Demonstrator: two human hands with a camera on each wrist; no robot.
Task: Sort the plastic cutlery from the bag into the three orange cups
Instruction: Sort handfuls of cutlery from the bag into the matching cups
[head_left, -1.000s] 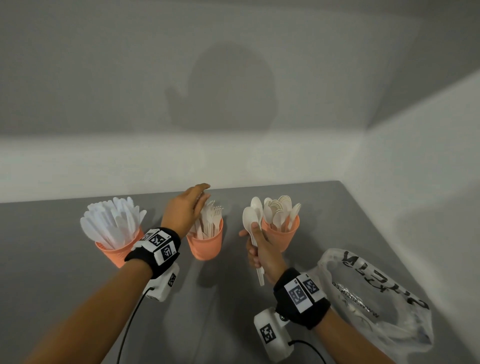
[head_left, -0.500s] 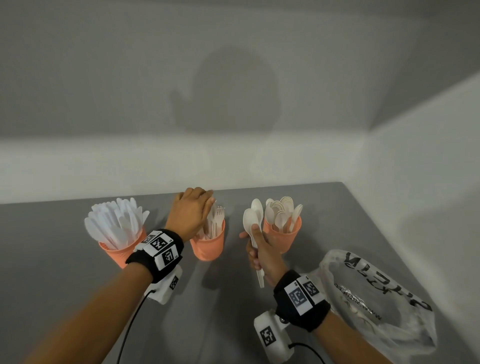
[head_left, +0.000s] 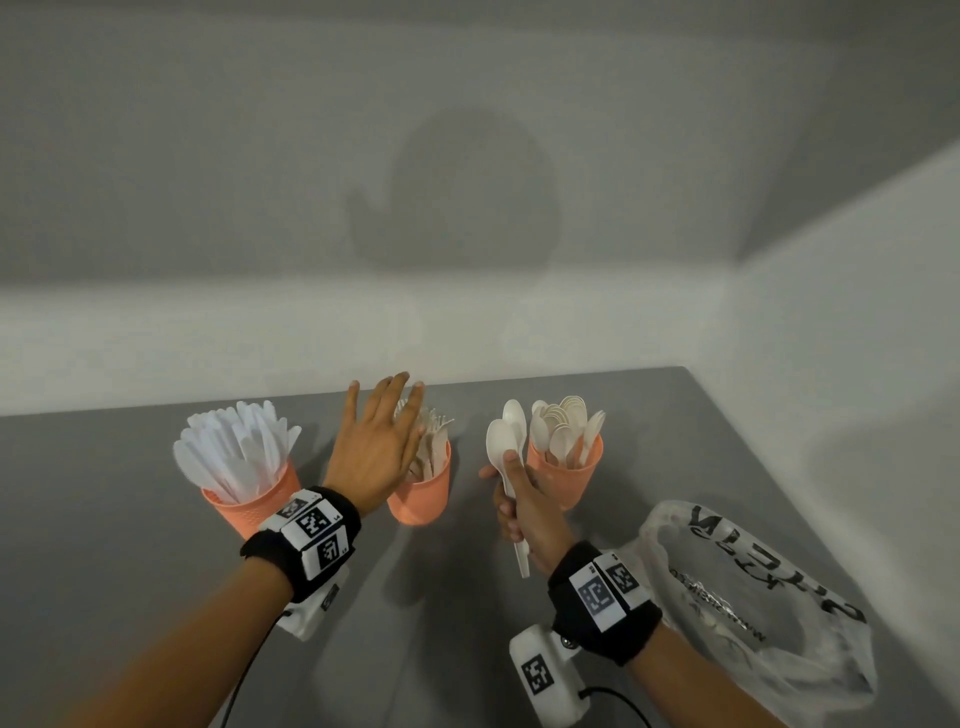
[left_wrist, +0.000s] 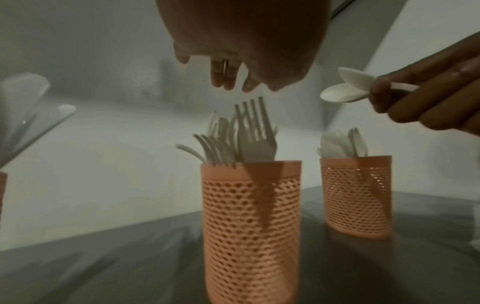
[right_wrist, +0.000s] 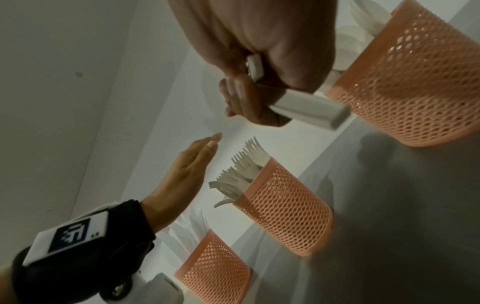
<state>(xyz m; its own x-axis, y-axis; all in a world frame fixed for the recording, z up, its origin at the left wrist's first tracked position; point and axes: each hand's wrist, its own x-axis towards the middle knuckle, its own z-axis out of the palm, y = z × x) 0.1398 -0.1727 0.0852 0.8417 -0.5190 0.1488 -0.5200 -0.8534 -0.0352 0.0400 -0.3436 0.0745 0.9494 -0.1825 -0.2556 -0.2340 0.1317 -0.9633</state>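
Three orange mesh cups stand in a row on the grey table. The left cup (head_left: 254, 506) holds white knives, the middle cup (head_left: 423, 496) white forks (left_wrist: 249, 133), the right cup (head_left: 569, 478) white spoons. My left hand (head_left: 376, 447) hovers over the fork cup with fingers spread straight, holding nothing. My right hand (head_left: 522, 506) grips two white spoons (head_left: 501, 441) by their handles, bowls up, just left of the spoon cup. The handle ends (right_wrist: 306, 110) stick out below the fist in the right wrist view.
A crumpled clear plastic bag (head_left: 753, 597) with black lettering lies open at the right, near the table's edge and the side wall. White walls close off the back and the right. Bare grey table (head_left: 441, 623) lies in front of the cups.
My left hand, curled over the forks a moment ago, has opened and lifted with fingers spread. My right hand still holds the spoons in about the same place.
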